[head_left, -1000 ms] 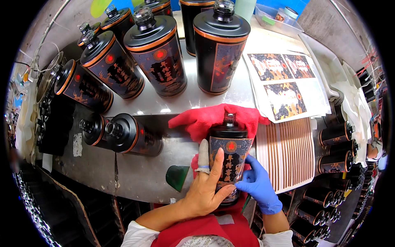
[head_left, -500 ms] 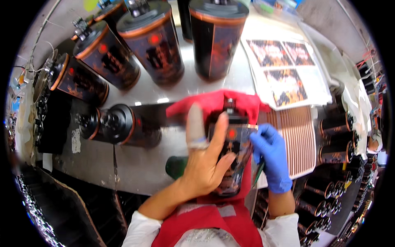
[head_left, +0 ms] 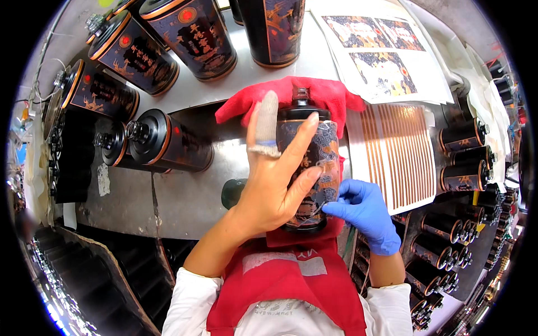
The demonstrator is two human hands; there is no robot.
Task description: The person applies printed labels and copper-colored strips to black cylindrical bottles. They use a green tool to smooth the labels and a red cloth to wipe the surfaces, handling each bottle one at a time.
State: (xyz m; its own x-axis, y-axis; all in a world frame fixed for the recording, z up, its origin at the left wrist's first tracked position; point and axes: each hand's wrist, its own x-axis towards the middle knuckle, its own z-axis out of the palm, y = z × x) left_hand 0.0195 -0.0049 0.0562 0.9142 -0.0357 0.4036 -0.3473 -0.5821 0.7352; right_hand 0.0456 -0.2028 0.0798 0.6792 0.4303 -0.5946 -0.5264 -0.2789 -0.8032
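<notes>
A black bottle [head_left: 327, 168] with copper-coloured patterns lies on a red cloth [head_left: 330, 87], neck pointing away from me. My left hand [head_left: 269, 187] rests over it with fingers spread; the thumb and one fingertip touch its printed side. Another finger, in a knitted sleeve, is raised off the bottle. At the bottle's lower right, my right hand [head_left: 367, 215], in a blue glove, pinches the edge of a thin clear film [head_left: 318, 210]. Under my left hand, part of the bottle is hidden. A dark green rounded object [head_left: 232, 193] lies beside my left wrist.
Several similar bottles [head_left: 196, 39] stand at the far left, and two [head_left: 168, 140] are nearer on the metal table [head_left: 129, 204]. Printed sheets [head_left: 414, 61] and a copper-striped sheet [head_left: 400, 157] lie at right. More bottles [head_left: 443, 224] fill racks beyond the right edge.
My right hand has moved from the bottle's upper right side down to its lower right, where the film edge shows. My left hand stays on the bottle. The whole view has shifted.
</notes>
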